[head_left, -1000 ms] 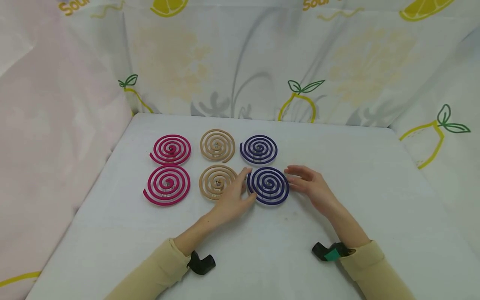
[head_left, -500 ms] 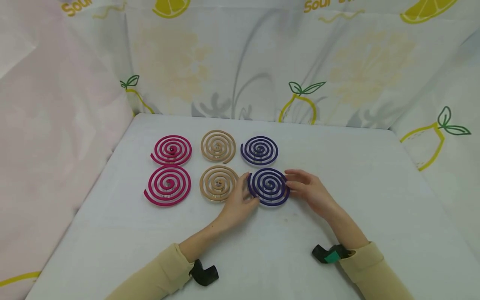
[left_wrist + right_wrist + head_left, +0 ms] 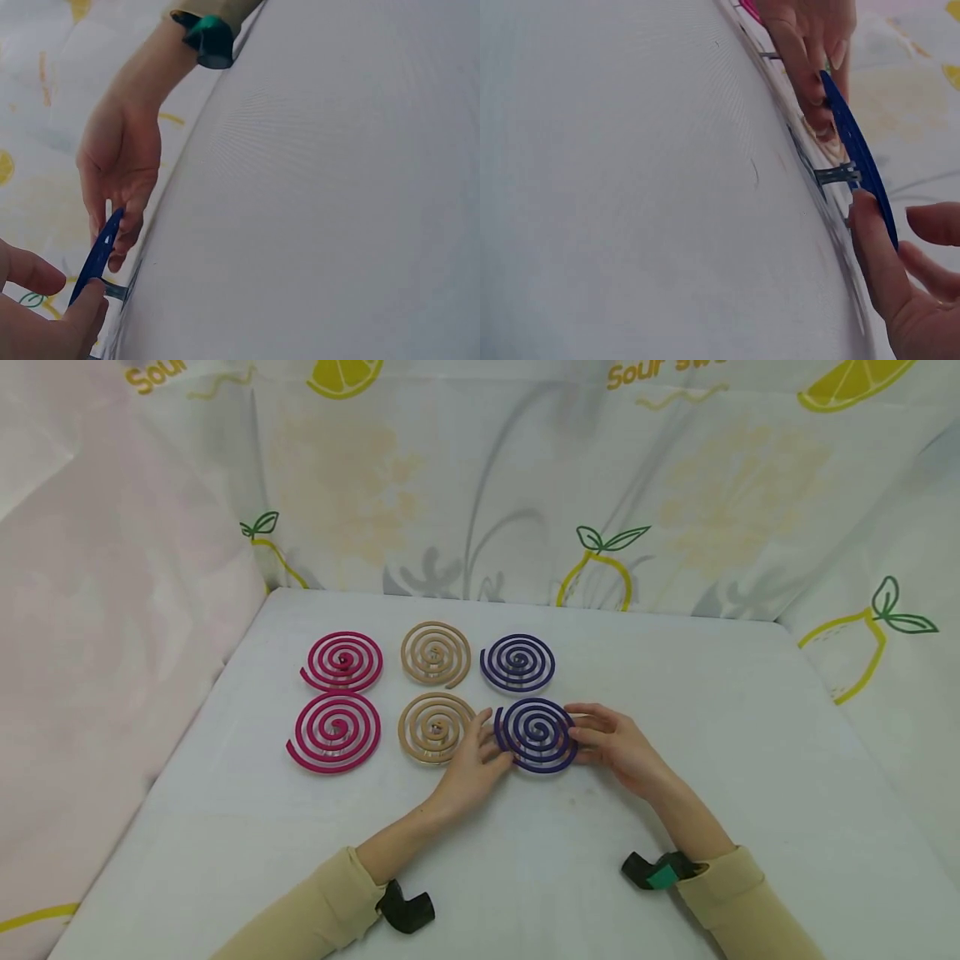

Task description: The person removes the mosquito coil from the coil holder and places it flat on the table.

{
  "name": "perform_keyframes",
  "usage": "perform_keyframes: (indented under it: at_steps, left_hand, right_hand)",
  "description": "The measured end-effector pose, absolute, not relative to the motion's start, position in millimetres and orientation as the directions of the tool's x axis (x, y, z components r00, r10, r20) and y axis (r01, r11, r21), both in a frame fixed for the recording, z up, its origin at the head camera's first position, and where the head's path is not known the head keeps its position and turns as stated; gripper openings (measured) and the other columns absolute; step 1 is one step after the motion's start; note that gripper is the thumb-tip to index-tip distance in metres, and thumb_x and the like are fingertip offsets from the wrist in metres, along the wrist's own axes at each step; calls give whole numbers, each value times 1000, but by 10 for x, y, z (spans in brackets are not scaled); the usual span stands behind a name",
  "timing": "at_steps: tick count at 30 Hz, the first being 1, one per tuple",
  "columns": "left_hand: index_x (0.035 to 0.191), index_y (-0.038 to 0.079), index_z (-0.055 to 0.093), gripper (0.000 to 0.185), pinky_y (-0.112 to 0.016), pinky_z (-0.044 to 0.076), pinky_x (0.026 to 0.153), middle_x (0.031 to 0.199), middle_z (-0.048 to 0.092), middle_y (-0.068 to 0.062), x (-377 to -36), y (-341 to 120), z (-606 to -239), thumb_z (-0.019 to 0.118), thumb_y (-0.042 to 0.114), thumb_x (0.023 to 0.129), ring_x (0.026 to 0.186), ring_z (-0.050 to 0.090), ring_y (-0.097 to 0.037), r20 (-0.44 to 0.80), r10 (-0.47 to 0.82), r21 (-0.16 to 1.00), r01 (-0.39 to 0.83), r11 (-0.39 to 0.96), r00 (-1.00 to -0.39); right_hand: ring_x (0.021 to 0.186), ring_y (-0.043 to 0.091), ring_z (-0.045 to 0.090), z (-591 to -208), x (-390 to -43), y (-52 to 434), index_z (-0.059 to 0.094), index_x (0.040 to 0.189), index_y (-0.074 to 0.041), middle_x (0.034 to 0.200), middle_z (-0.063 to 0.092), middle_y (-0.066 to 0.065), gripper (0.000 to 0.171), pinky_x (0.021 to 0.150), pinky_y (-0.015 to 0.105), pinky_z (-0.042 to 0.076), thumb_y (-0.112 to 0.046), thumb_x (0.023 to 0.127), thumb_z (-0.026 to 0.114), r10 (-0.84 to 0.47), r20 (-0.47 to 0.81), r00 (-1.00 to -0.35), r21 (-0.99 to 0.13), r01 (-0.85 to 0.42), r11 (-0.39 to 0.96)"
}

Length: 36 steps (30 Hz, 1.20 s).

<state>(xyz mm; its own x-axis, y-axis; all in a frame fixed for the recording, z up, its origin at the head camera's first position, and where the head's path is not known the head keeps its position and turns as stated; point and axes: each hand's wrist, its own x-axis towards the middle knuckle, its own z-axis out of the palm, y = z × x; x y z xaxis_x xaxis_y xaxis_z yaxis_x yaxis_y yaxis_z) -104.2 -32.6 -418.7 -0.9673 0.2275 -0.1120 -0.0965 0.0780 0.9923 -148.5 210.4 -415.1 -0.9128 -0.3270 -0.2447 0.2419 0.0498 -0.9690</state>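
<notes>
Between my two hands is the front dark blue mosquito coil (image 3: 537, 735), on a small stand (image 3: 836, 175) that shows under it in the right wrist view. My left hand (image 3: 472, 772) holds the coil's left edge, its thumb at the lower rim and fingers along the side. On the opposite edge, my right hand (image 3: 626, 747) pinches the coil, one fingertip overlapping its rim. Edge-on in the left wrist view, the blue coil (image 3: 97, 255) spans from one hand to the other. Directly behind sits another dark blue coil (image 3: 518, 662).
To the left stand two tan coils, a rear one (image 3: 435, 654) and a front one (image 3: 423, 729) close beside my left fingers. Farther left are two pink coils, rear (image 3: 343, 662) and front (image 3: 335, 732). A lemon-print cloth (image 3: 480, 485) borders the white table (image 3: 712, 693).
My right fingers have closed in on the blue coil's right edge, and my left hand has shifted slightly toward its lower left rim. The coils keep their places.
</notes>
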Motion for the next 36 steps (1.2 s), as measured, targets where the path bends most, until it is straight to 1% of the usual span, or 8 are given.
perform_keyframes:
  at_steps: [4, 10, 18, 26, 28, 30, 36]
  left_hand:
    - [156, -2, 16, 73, -46, 45, 110, 149, 43, -28, -1046, -335, -4179, 56, -1, 95, 130, 54, -40, -110, 229, 992, -94, 80, -967]
    - [155, -3, 17, 72, -40, 53, 102, 147, 44, -29, -1061, -334, -4182, 54, -3, 94, 127, 56, -41, -92, 229, 995, -84, 45, -969]
    - [154, -4, 21, 69, -39, 56, 97, 145, 46, -29, -1078, -339, -4171, 53, -6, 93, 125, 57, -41, -72, 212, 997, -71, 14, -975]
    - [152, -5, 25, 65, -40, 59, 92, 144, 48, -31, -1101, -330, -4162, 52, -10, 93, 119, 60, -43, -46, 195, 998, -51, -21, -980]
    - [152, -5, 26, 65, -40, 59, 92, 144, 48, -31, -1103, -329, -4158, 52, -10, 94, 119, 60, -42, -46, 189, 998, -51, -23, -981]
    - [152, -5, 27, 64, -40, 59, 92, 143, 48, -31, -1104, -328, -4158, 53, -9, 94, 118, 61, -42, -48, 178, 998, -54, -28, -983]
    - [151, -6, 28, 62, -37, 59, 91, 144, 48, -31, -1125, -277, -4157, 52, -10, 94, 119, 60, -43, -62, 147, 988, -81, -132, -987]
  right_hand:
    - [96, 9, 66, -4122, -1479, 2103, 41, 145, 5, 119, 66, 3, 50, 78, 28, 61, -6, 99, 58, -329, -236, -914, -972, 228, 63]
    - [98, 9, 66, -4088, -1476, 2098, 40, 146, 5, 123, 64, 7, 51, 79, 28, 60, -7, 99, 57, -329, -233, -915, -973, 222, 69]
    - [97, 10, 66, -4059, -1475, 2090, 40, 146, 5, 119, 66, 4, 51, 80, 29, 60, -7, 99, 58, -328, -232, -916, -973, 224, 64]
    - [99, 10, 66, -4048, -1491, 2105, 40, 147, 3, 120, 66, 4, 51, 82, 29, 60, -7, 100, 58, -325, -234, -916, -972, 221, 74]
    - [100, 10, 66, -4049, -1494, 2109, 40, 147, 3, 122, 65, 6, 52, 82, 29, 60, -7, 100, 58, -327, -234, -916, -972, 220, 79]
    - [101, 10, 66, -4047, -1496, 2110, 40, 147, 3, 128, 63, 12, 52, 83, 29, 60, -7, 100, 58, -329, -233, -915, -972, 217, 85]
    - [102, 10, 67, -3981, -1498, 2140, 40, 147, 4, 140, 53, 24, 52, 85, 30, 60, -4, 98, 59, -321, -218, -922, -976, 200, 89]
